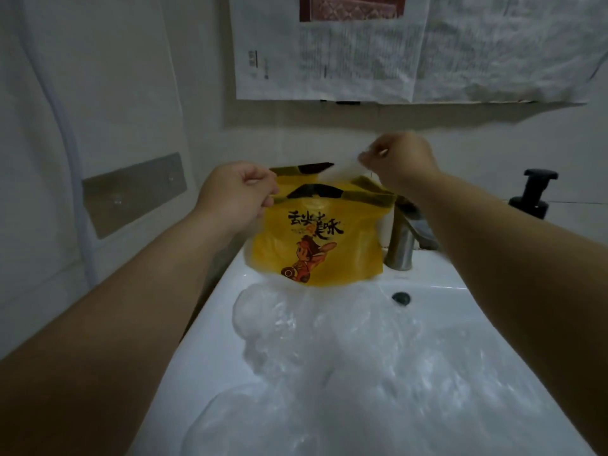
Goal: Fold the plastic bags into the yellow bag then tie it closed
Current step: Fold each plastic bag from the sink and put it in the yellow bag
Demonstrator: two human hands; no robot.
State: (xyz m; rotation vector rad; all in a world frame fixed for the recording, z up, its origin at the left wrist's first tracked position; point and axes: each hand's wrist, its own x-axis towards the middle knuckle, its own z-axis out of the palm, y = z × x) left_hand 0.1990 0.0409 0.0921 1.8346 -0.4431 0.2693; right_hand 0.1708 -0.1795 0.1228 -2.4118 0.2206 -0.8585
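The left hand pinches the left top edge of the yellow bag between curled fingers and thumb, holding it upright with its mouth facing up. The right hand is closed in a pinch on a wisp of clear plastic just above the right side of the bag's mouth. That plastic is blurred, and I cannot tell how far it reaches into the bag. The yellow bag hangs over the far part of the sink, and I cannot tell whether its bottom touches the rim there. Its near face bears dark printed characters and a cartoon figure, with dark bands and black handle cut-outs along the top.

On the near side of it, a heap of clear plastic bags lies in the sink, crumpled and shiny, reaching from below the yellow bag to the near edge of the view. Just right of the yellow bag and partly behind it stands a metal tap, and below the tap there is a dark round hole in the sink wall. Farther right a black pump bottle stands by the wall. Sheets of newspaper hang on the far wall above both hands. On the left wall is a metal plate, and a white hose runs down beside it
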